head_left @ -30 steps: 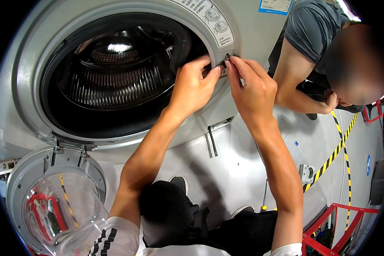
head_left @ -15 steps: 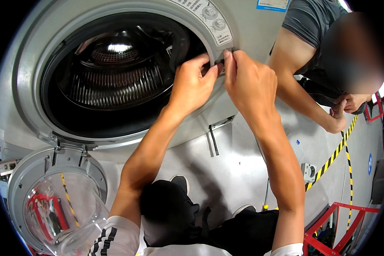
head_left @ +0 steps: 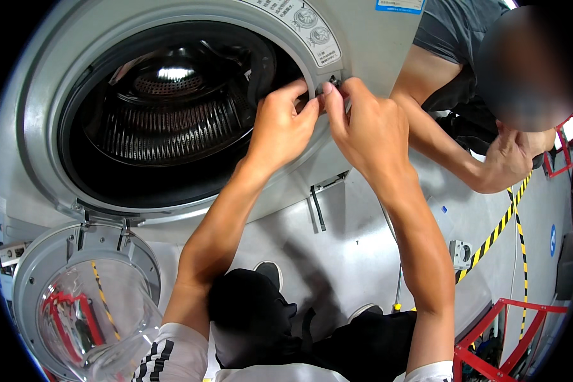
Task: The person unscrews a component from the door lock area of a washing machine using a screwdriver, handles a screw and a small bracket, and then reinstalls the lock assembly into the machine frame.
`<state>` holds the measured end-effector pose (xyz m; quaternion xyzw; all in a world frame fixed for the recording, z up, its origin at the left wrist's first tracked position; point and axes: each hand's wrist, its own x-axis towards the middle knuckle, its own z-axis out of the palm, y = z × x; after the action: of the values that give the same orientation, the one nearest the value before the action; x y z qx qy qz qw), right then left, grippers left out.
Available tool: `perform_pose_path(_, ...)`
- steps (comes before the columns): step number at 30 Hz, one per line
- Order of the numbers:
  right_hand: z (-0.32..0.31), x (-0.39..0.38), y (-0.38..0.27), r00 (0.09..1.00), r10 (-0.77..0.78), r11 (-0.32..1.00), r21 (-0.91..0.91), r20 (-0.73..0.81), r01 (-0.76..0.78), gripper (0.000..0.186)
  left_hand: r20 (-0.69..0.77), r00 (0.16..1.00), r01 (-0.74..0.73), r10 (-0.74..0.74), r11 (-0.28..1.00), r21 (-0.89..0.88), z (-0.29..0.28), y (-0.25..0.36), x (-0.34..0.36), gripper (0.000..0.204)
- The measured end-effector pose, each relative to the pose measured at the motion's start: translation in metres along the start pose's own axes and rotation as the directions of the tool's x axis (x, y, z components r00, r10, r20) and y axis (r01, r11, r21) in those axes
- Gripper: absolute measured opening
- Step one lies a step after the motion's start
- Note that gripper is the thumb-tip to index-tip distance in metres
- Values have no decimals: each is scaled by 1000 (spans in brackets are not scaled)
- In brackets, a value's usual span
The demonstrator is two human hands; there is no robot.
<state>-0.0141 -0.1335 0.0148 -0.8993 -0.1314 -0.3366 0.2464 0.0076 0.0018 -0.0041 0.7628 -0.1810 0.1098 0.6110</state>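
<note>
The washing machine's round opening [head_left: 41,114] shows a steel drum [head_left: 162,140] and a dark rubber seal [head_left: 261,70]. My left hand [head_left: 277,124] is closed at the opening's right edge, its index fingertips tucked inside the rim and thumb near them; what they grip is hidden. My right hand [head_left: 375,130] is just to its right, thumb and fingers bunched at a small dark metal fitting [head_left: 333,81] on the rim; what exactly they hold is too small to name. The open door [head_left: 35,283], with its clear bowl, hangs at the lower left.
A co-worker [head_left: 452,38] crouches at the right. The floor [head_left: 312,254] has striped tape [head_left: 490,242], a small grey housing [head_left: 461,253] and a yellow-handled screwdriver [head_left: 396,305]. A red metal frame [head_left: 528,309] stands at the lower right, a blue-edged label [head_left: 398,5] above.
My right hand has shifted slightly left; the dark fitting, covered half a second ago, shows again. My left hand moved slightly left. The co-worker's arm has lowered and their hands have shifted.
</note>
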Motion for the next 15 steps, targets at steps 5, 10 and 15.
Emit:
perform_pose_path(5,-2,-3,0,999,-18,1000,23,-46,19,24,-8,1000,0,0,999,-39,2,-1,-1,21)
perform_pose_path(10,3,3,2,991,-104,993,-72,-83,98,26,-10,1000,2,-2,998,-67,2,2,-2,20)
perform_pose_path(15,-2,3,0,997,-71,996,-62,-31,69,29,2,1000,14,-14,999,-28,1,5,-1,20)
